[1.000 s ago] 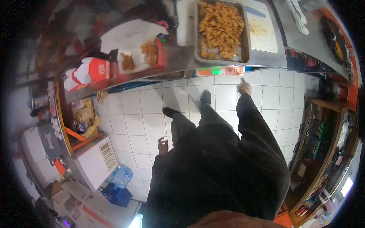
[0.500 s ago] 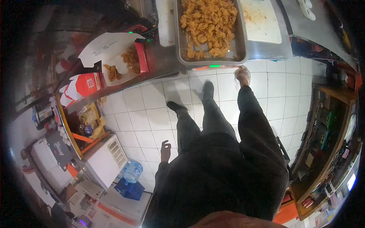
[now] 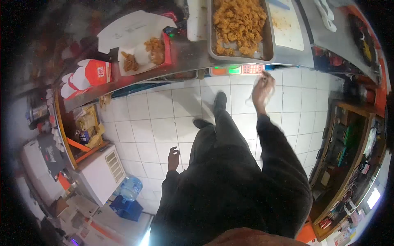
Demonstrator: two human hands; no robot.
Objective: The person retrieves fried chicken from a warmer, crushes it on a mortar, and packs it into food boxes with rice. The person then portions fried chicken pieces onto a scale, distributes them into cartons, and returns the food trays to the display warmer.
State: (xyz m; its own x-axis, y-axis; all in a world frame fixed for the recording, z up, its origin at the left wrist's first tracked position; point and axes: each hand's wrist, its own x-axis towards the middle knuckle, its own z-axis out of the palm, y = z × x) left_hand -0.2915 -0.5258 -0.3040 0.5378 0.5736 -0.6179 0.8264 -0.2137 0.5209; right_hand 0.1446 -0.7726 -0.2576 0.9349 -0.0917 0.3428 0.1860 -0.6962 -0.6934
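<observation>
My right hand (image 3: pixel 263 89), in a loose clear plastic glove, reaches out over the floor just below the counter edge. Its bent fingertips are beside a lit keypad with red buttons (image 3: pixel 253 69), and I cannot tell if they touch it. Nothing shows in this hand; its fingers look loosely apart, though slightly blurred. My left hand (image 3: pixel 174 158) hangs low at my side over the tiles, fingers loosely curled with a gap to the thumb, holding nothing. Above the keypad, a metal tray (image 3: pixel 242 61) holds crispy fried pieces (image 3: pixel 239 26). An open carton (image 3: pixel 167 49) left of it contains several fried pieces.
A second red and white carton (image 3: pixel 93 74) stands on the counter's left edge. White tongs (image 3: pixel 326 16) and a stained white board (image 3: pixel 289 35) are at the right. A wooden shelf (image 3: pixel 349 151), a water bottle (image 3: pixel 130 188) and a blue crate (image 3: pixel 127 208) flank me.
My right hand has drawn back slightly from the counter edge and its fingers now show beside the keypad. The view has shifted, bringing more of the keypad into sight. My left hand stays low.
</observation>
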